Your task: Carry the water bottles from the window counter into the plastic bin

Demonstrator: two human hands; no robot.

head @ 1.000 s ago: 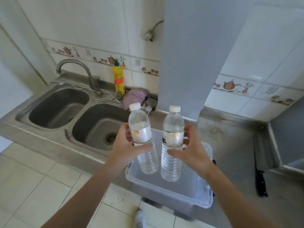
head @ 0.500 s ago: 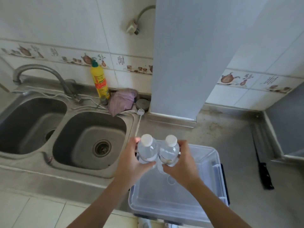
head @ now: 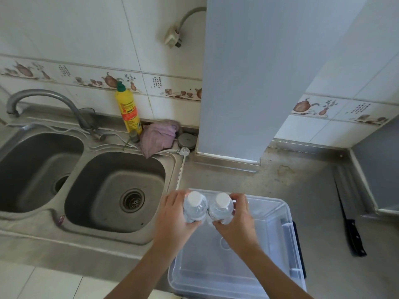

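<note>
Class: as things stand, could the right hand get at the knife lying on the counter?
Probably not yet. The right hand is gripping a water bottle over the plastic bin. The knife lies beyond the bin with nothing covering it, so a freed hand likely could.

Two arms reach in from the bottom. Both are bare, with no sleeves showing at all. The left hand (head: 174, 219) wears no ring, no glove and no band on its wrist. The right hand (head: 236, 223) is the same, plain and bare. The fingernails look short. The fingers are thin.
</note>
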